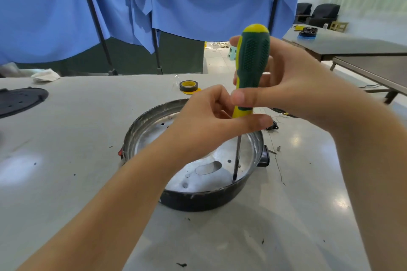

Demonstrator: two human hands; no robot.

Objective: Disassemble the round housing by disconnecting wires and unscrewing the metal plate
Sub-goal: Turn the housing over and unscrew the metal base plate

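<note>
At the centre of the frame the round housing (193, 160) sits on the grey table (77, 160), its shiny metal plate (211, 169) facing up inside the dark rim. The right hand (284, 86) grasps the green and yellow handle of an upright screwdriver (251, 68), whose tip meets the plate near the lower right rim. The left hand (211, 116) pinches the handle's lower end. A roll of tape (188, 86) lies behind the housing, and a black disc (19, 100) at the left edge.
</note>
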